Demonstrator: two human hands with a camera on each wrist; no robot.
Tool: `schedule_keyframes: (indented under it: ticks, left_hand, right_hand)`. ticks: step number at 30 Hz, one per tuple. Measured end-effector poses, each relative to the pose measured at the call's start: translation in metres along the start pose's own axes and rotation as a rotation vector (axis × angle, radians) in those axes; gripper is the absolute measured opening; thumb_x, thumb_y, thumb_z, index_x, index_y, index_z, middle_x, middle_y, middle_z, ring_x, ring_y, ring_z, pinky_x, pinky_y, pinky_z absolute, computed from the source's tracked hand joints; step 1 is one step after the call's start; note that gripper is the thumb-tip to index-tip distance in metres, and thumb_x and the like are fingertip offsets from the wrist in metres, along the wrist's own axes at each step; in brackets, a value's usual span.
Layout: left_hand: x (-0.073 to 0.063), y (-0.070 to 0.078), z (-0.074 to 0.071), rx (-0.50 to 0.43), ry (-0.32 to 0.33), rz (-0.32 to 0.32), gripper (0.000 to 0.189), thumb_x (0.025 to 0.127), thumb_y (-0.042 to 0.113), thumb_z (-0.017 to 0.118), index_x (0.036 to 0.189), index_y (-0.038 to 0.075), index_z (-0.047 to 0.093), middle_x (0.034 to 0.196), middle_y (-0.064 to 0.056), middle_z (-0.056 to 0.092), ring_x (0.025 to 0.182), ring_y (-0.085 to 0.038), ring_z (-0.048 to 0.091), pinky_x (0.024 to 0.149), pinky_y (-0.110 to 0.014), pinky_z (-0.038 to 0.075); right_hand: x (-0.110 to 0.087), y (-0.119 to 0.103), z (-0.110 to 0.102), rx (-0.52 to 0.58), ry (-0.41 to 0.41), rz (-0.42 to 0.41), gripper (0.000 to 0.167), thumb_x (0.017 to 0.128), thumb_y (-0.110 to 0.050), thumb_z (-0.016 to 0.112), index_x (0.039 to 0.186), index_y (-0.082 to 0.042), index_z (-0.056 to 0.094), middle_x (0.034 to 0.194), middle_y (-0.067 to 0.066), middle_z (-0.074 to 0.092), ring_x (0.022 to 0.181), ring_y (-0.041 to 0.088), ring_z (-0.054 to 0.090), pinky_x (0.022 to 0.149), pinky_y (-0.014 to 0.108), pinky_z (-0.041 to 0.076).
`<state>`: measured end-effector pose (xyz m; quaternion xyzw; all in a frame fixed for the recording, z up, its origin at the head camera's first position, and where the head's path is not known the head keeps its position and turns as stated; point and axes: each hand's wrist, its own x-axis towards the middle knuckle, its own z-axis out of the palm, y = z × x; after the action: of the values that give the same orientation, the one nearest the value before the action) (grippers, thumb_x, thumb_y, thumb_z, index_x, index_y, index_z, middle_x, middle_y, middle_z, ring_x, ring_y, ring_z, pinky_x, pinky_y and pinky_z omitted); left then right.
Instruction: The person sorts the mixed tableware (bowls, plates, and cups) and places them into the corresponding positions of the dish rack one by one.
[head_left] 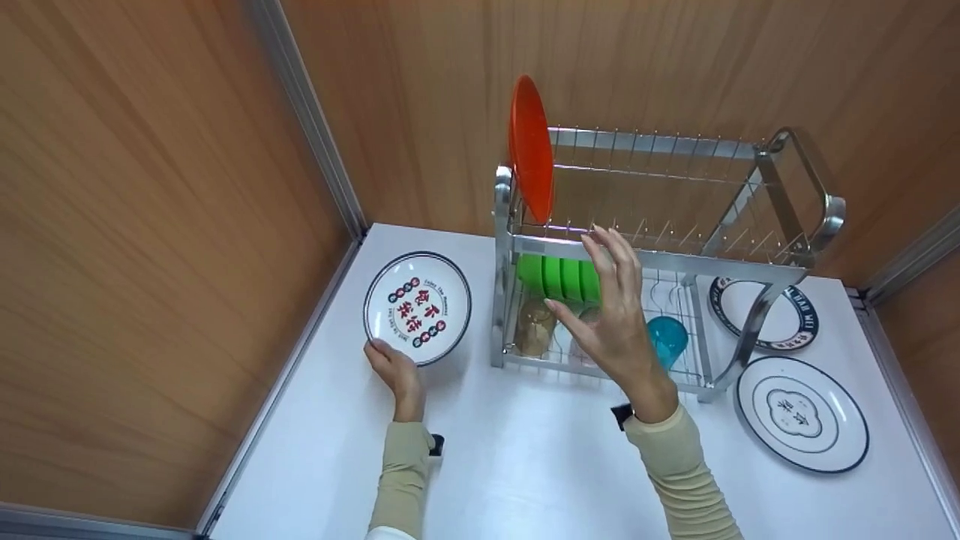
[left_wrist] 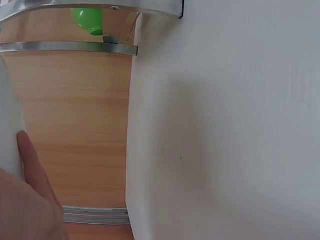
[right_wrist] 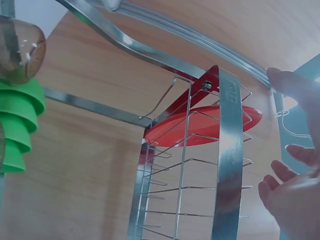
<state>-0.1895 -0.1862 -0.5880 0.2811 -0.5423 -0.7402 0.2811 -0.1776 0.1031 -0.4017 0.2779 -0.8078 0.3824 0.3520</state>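
Observation:
My left hand (head_left: 395,375) grips the near rim of a round white plate (head_left: 442,289) with red lettering and a dark edge line, thumb on top. In the left wrist view, part of that plate (left_wrist: 9,115) shows at the left edge beside the hand (left_wrist: 35,205). My right hand (head_left: 619,315) holds nothing; its fingers are spread and gently bent in front of the metal dish rack (head_left: 660,259). A red plate (head_left: 532,150) stands on edge at the left end of the rack's upper tier, seen from below in the right wrist view.
On the rack's lower tier are green bowls (head_left: 559,277), a brownish glass (head_left: 535,328) and a blue cup (head_left: 667,339). Two white plates lie right of the rack: a dark-rimmed one (head_left: 750,307) and a larger patterned one (head_left: 802,442). Wooden panels (head_left: 172,225) enclose the white table (head_left: 510,465).

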Motion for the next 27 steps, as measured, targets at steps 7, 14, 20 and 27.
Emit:
schedule_keyframes:
  ticks: [7, 14, 20, 27]
  left_hand:
    - [-0.022, 0.012, 0.004, 0.024, -0.060, -0.008, 0.048, 0.113, 0.042, 0.026, 0.150, 0.015, 0.037, 0.138, -0.007, 0.058, 0.127, -0.019, 0.058, 0.103, -0.025, 0.048]
    - [-0.044, 0.020, 0.000, 0.112, -0.108, -0.029, 0.048, 0.113, 0.041, 0.027, 0.149, 0.012, 0.041, 0.133, -0.009, 0.061, 0.121, -0.020, 0.059, 0.099, -0.025, 0.048]
    - [-0.060, 0.027, -0.004, 0.145, -0.152, -0.011, 0.047, 0.113, 0.041, 0.029, 0.146, 0.012, 0.044, 0.130, -0.009, 0.063, 0.117, -0.020, 0.062, 0.093, -0.021, 0.051]
    - [-0.071, 0.031, 0.001, 0.141, -0.226, 0.033, 0.045, 0.114, 0.038, 0.031, 0.145, 0.010, 0.047, 0.129, -0.010, 0.064, 0.113, -0.016, 0.063, 0.092, -0.021, 0.051]
  right_hand:
    - [-0.018, 0.015, -0.008, -0.036, -0.032, -0.020, 0.082, 0.076, -0.005, 0.090, 0.147, -0.006, 0.048, 0.158, 0.017, 0.037, 0.150, 0.036, 0.029, 0.108, 0.052, 0.046]
    - [-0.039, 0.025, -0.008, -0.050, -0.072, -0.036, 0.076, 0.077, 0.000, 0.088, 0.144, -0.006, 0.053, 0.156, 0.017, 0.039, 0.149, 0.035, 0.030, 0.116, 0.032, 0.036]
    - [-0.052, 0.030, -0.002, -0.058, -0.128, -0.056, 0.076, 0.077, 0.001, 0.088, 0.144, -0.006, 0.054, 0.157, 0.017, 0.039, 0.149, 0.036, 0.030, 0.119, 0.034, 0.033]
    - [-0.058, 0.030, 0.005, -0.084, -0.189, -0.069, 0.082, 0.075, 0.001, 0.090, 0.148, -0.010, 0.052, 0.159, 0.015, 0.037, 0.148, 0.037, 0.032, 0.112, 0.038, 0.042]
